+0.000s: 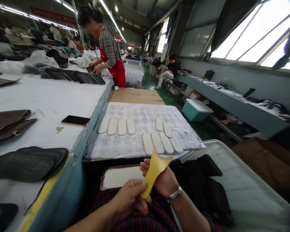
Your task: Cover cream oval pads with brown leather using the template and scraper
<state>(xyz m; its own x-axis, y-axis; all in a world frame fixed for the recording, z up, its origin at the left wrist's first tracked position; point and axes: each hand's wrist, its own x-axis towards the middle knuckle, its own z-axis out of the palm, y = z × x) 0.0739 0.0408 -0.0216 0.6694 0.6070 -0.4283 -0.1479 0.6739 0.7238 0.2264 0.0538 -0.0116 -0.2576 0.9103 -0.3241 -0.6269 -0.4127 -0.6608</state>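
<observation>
My left hand [132, 196] pinches the narrow lower end of a yellow flat piece [155, 169], which widens toward its forked top. Behind that piece is my right hand [166, 182], palm up with its fingers apart; whether it touches the yellow piece I cannot tell. A white oval pad with a brown rim [122, 176] lies just beyond my left hand. On the white-covered board [116, 145] in front, several small white oval pads [122, 126] lie in a row at the left, and more white pads [157, 142] are grouped at the right, some overlapping.
At left, a white table [70, 96] bears a phone [76, 120] and dark oval pieces [26, 163]. Dark pieces [203, 187] lie in a pale bin [251, 190] at right. A person in a red apron [117, 69] handles a row of dark pieces [72, 76].
</observation>
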